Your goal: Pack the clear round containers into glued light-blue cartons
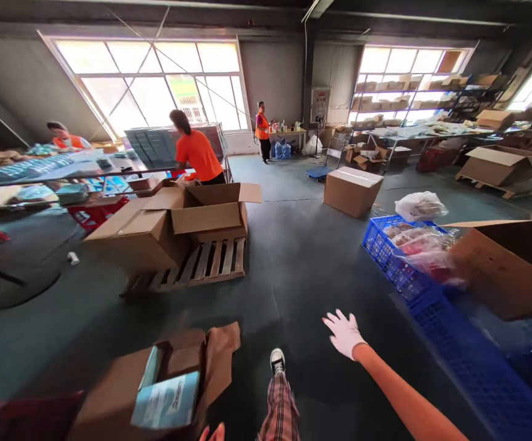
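Low on my left, an open carton holds light-blue boxes; beyond it stands a wooden pallet of large cartons. My left hand barely shows beside the open carton, so I can't tell its grip. My gloved right hand is spread in the air. Farther right, a closed carton and blue crates.

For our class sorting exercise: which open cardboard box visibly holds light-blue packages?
The bottom-left cardboard box, nearest the black-and-white sneaker. Light-blue packages show inside it; none show in the other open cardboard boxes.
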{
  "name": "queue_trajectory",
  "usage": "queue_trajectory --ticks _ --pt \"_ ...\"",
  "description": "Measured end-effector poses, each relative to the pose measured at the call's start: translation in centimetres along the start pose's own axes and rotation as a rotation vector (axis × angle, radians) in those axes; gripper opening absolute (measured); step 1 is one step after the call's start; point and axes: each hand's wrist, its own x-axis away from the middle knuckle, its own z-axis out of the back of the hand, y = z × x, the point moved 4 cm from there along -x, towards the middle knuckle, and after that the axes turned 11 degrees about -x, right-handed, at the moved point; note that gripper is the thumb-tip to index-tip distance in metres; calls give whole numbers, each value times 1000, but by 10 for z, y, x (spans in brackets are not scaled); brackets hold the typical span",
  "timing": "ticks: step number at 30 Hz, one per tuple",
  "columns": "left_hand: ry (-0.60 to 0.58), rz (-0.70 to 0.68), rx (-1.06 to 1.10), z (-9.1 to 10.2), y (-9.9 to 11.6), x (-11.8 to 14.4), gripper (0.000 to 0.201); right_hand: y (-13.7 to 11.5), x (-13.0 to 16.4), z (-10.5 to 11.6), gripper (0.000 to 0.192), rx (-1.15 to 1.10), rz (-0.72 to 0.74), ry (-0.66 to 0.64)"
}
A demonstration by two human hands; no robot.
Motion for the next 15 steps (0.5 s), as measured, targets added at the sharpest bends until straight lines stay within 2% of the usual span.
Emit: queue_trajectory --ticks 1,2,4,6,8,11,13,15 --pt "26 -17 37 -3 34 -33 57 -29 -45 13 69 39 81 -2" --pt "48 -45 73 -4 70 -65 61 -64 -86 30 74 160 210 62" --pt "66 -136 125 -2 148 -127 67 -130 -158 65 74 332 355 172" --pt "62 -287 161 3 232 -181 66 -184 -217 107 75 383 378 266" --pt "61 -438 195 12 319 -223 63 -222 -267 148 78 391 382 299" --pt "74 -634 274 31 449 -269 62 -250 -325 196 79 387 472 319" --pt "124 -836 461 49 534 -291 59 -251 -363 217 78 394 548 327" --pt "198 -983 575 61 610 -317 52 -242 -409 233 79 411 601 333"
